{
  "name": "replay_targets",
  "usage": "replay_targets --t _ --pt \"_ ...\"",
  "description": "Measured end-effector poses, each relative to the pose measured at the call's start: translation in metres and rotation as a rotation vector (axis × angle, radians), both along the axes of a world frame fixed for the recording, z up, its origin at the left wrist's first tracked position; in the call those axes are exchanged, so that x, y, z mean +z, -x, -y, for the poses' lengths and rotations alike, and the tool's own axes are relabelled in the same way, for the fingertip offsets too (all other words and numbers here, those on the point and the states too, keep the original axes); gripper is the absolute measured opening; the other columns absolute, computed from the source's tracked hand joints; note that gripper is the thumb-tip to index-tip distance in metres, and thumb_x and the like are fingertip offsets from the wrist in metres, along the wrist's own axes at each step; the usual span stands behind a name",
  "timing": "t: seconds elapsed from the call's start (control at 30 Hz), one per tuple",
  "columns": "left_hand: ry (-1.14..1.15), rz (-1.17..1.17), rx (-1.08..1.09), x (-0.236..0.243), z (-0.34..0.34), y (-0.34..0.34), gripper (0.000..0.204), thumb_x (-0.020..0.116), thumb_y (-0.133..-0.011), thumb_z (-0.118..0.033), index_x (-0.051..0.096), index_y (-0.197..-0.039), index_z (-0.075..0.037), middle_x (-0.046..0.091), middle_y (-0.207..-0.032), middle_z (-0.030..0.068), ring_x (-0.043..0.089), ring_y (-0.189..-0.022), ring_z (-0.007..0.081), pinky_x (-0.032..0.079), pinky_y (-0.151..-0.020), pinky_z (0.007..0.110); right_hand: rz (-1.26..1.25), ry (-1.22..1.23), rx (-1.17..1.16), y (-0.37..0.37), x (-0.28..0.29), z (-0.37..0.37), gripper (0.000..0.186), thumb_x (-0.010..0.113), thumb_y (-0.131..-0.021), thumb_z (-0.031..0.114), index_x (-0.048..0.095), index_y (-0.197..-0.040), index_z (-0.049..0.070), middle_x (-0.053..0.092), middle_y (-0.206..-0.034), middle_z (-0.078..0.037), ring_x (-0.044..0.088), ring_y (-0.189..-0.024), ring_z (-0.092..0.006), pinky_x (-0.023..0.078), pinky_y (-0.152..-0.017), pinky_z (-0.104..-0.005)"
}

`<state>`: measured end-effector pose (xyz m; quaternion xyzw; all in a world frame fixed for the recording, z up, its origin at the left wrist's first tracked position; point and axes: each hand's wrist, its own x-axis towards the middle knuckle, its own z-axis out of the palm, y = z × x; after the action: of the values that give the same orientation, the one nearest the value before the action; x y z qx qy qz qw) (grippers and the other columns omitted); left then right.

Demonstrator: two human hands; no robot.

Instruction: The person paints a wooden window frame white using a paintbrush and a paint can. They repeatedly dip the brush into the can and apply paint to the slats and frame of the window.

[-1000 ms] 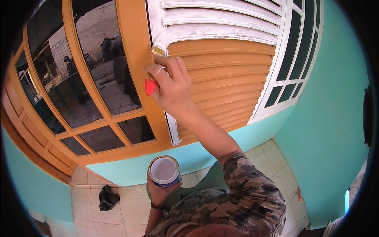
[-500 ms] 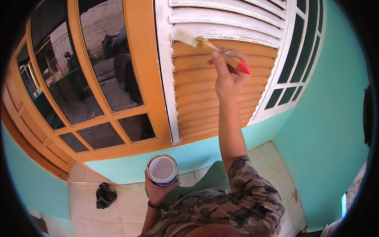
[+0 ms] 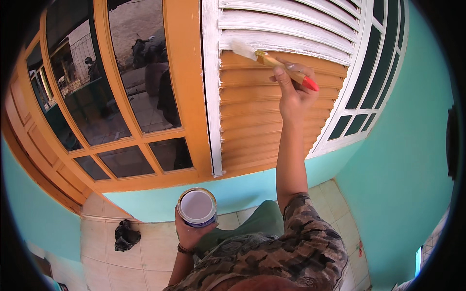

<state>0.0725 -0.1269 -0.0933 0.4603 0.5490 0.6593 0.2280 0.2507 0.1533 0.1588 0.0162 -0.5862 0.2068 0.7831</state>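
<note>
My right hand (image 3: pixel 290 94) is raised and grips a paintbrush (image 3: pixel 272 62) with a yellow handle and red tip. Its white-loaded bristles touch a slat of the orange louvred shutter (image 3: pixel 262 116), at the line where white-painted upper slats meet bare orange ones. Held low near my chest, my left hand (image 3: pixel 187 233) grips a small round paint can (image 3: pixel 196 207) filled with white paint. A beaded bracelet is on that wrist.
An orange-framed glass window (image 3: pixel 121 97) is to the left, reflecting a street. A white-framed window (image 3: pixel 374 72) is to the right. Teal wall runs below and on the right. A black crumpled bag (image 3: pixel 126 235) lies on the tiled floor.
My right hand moved from the shutter's left edge up and right, and the brush now lies flat along a slat. The can has stayed about where it was.
</note>
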Motion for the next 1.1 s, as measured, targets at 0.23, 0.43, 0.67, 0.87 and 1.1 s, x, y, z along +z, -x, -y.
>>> replay_targets --t 0.23,0.43,0.67,0.87,1.1 --pt "-0.019 -0.021 -0.012 -0.003 -0.005 0.003 0.105 0.101 -0.052 -0.024 0.042 -0.135 0.0 0.059 -0.129 0.0132 0.06 -0.118 0.0238 0.05 -0.101 0.039 0.132 -0.024 -0.191 -0.013 0.001 -0.005 0.019 0.076 -0.086 -0.007 0.064 -0.099 0.001 0.073 -0.099 -0.017 0.071 -0.09 -0.0199 0.057 -0.076 -0.028" --pt "-0.018 -0.038 -0.008 -0.001 -0.007 0.001 0.106 0.101 -0.052 -0.024 0.041 -0.136 0.0 0.059 -0.129 0.0135 0.06 -0.118 0.0238 0.05 -0.1 0.039 0.235 -0.103 -0.301 -0.01 0.019 0.007 0.02 0.078 -0.084 -0.005 0.066 -0.098 0.002 0.073 -0.097 -0.013 0.072 -0.099 -0.023 0.055 -0.08 -0.0289" --pt "-0.001 -0.097 0.009 0.002 -0.01 0.0 0.106 0.101 -0.052 -0.023 0.041 -0.136 0.0 0.06 -0.128 0.0136 0.061 -0.117 0.0234 0.051 -0.1 0.038 0.379 -0.329 -0.353 -0.006 0.03 0.027 0.019 0.078 -0.085 -0.002 0.065 -0.099 -0.001 0.073 -0.092 -0.011 0.072 -0.089 -0.018 0.056 -0.078 -0.0274" --pt "-0.019 -0.041 -0.011 0.006 -0.011 -0.005 0.106 0.102 -0.051 -0.023 0.041 -0.136 0.0 0.06 -0.128 0.0134 0.061 -0.117 0.0234 0.051 -0.1 0.038 0.397 -0.164 -0.174 -0.033 0.071 0.021 0.017 0.078 -0.087 0.002 0.066 -0.098 -0.001 0.072 -0.091 -0.007 0.07 -0.085 -0.0157 0.057 -0.072 -0.0266" --pt "-0.027 -0.094 -0.001 0.002 -0.014 -0.007 0.109 0.102 -0.051 -0.023 0.04 -0.138 0.001 0.06 -0.129 0.014 0.061 -0.117 0.0235 0.051 -0.099 0.038 0.603 -0.312 -0.379 -0.019 0.11 0.022 0.013 0.078 -0.086 0.007 0.07 -0.095 0.001 0.072 -0.092 -0.004 0.067 -0.077 -0.0128 0.054 -0.067 -0.026"
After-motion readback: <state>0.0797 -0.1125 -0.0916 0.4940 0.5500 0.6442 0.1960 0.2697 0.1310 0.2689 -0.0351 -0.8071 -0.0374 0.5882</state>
